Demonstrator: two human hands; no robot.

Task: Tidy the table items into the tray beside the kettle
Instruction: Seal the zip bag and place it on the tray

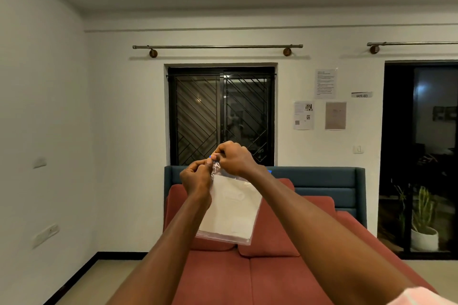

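Both hands are raised in front of the chest, pinching the top edge of a clear plastic zip bag [230, 208]. The left hand [195, 178] grips the crumpled upper left corner; the right hand [235, 158] pinches the blue seal strip just beside it. The bag hangs in the air with its long axis near vertical, bottom tilted slightly right, white sheets inside, above a red sofa [247, 275].

Open air around both raised hands, red sofa [247, 277] below, wall well beyond
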